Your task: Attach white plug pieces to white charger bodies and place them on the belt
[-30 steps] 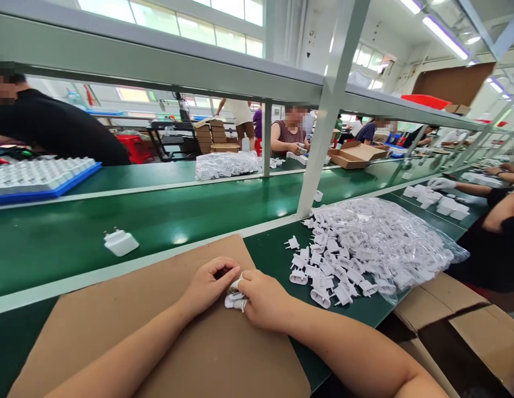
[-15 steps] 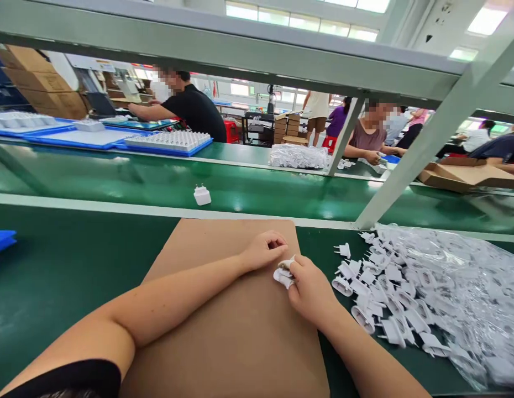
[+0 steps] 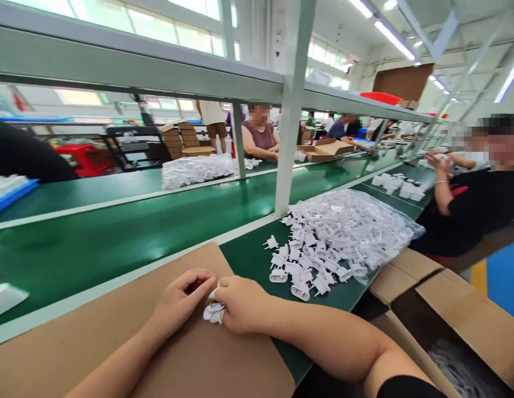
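Observation:
My right hand [image 3: 244,304] is closed around a small white piece [image 3: 214,313] that looks crumpled or folded; its kind is hard to make out, and the fingers cover part of it. Close on the other side of that piece, my left hand [image 3: 184,296] has its fingers curled toward the thumb around a hollow, with nothing visible inside. Both hands are low over a brown cardboard sheet [image 3: 174,354]. Loose white plug housings with pins [image 3: 300,265] lie to the right, spilling from a clear plastic bag [image 3: 356,226] full of more.
A pale upright post [image 3: 288,127] stands ahead, beside the green conveyor belt [image 3: 128,226]. An open carton [image 3: 456,315] sits below the table's right edge. A co-worker in black [image 3: 481,199] is at the right. A white block [image 3: 6,298] shows at the far left.
The view has swung to the right, bringing the open carton and the co-worker in black into sight. My hands are closer together, with the white piece still in my right hand.

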`<action>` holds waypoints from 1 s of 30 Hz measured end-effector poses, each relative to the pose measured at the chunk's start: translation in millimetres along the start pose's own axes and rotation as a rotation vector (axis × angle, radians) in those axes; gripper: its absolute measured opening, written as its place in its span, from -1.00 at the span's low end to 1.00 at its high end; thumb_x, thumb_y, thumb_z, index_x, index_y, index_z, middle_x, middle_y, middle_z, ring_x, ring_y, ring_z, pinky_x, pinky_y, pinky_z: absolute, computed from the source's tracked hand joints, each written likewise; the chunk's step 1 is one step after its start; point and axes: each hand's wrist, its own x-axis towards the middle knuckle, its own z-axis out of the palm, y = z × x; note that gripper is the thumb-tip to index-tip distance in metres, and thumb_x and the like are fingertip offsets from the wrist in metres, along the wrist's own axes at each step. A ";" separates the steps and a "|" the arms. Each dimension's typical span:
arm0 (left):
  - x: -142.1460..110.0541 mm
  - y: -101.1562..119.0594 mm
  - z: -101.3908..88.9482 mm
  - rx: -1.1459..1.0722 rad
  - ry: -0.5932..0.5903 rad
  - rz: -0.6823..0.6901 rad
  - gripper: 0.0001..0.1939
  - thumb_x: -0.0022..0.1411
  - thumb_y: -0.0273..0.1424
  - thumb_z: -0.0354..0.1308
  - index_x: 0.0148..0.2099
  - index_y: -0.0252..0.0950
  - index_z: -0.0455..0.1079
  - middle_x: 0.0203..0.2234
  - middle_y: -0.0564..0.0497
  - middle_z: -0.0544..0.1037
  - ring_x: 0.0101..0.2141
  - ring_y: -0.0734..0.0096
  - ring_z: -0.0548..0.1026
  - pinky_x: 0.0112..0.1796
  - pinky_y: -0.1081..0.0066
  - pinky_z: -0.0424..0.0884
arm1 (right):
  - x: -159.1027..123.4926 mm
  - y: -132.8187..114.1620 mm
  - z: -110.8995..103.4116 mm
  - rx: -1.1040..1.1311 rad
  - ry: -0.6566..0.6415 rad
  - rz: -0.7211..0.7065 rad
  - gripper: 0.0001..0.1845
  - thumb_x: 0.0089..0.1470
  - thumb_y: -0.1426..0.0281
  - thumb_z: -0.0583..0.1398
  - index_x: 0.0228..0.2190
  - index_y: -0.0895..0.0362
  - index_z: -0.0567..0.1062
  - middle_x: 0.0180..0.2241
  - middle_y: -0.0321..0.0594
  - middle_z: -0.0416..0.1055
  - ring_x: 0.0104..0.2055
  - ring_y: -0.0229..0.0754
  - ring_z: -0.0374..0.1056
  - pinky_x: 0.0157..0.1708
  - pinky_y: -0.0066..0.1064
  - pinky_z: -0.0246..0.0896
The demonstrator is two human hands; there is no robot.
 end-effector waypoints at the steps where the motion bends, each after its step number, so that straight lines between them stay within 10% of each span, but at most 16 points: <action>1: 0.2 0.1 -0.7 0.013 -0.004 -0.014 -0.52 0.11 0.11 0.23 -0.29 -0.21 0.59 -0.18 -0.07 0.67 -0.15 0.14 0.60 -0.12 0.33 0.53 | 0.5 -0.1 0.6 0.004 0.002 -0.003 -0.87 0.11 0.39 0.25 -0.26 0.12 0.51 -0.18 -0.17 0.44 -0.15 -0.11 0.40 -0.32 -0.40 0.24; 30: 8.2 -7.3 -9.1 0.080 -0.037 -0.088 -0.51 -0.07 0.16 0.32 -0.32 -0.13 0.63 -0.21 -0.01 0.72 -0.21 0.08 0.68 -0.32 0.45 0.63 | 1.9 -0.4 6.7 -0.111 0.006 -0.124 -0.74 0.26 0.33 0.15 -0.08 0.11 0.55 -0.06 -0.12 0.52 -0.01 -0.04 0.42 -0.12 -0.35 0.36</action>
